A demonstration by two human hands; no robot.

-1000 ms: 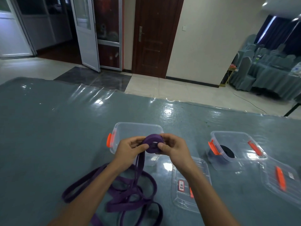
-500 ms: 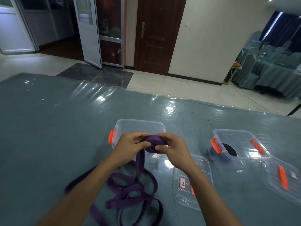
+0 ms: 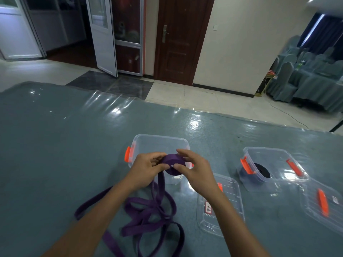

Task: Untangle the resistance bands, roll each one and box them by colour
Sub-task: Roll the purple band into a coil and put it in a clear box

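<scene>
Box (image 3: 276, 159) holds black roll (image 3: 262, 171); left hand (image 3: 146, 170), right hand (image 3: 197, 173) pinch purple band (image 3: 173, 160).

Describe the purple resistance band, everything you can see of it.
The purple resistance band is a flat, matte strap. One end is wound into a tight coil, held above the table in front of an open clear box. The left hand pinches it from one side, the right hand from the other. From the coil the strap drops to the table, where the rest lies in loose, overlapping loops, one long loop reaching left. Part runs off the bottom edge.
</scene>
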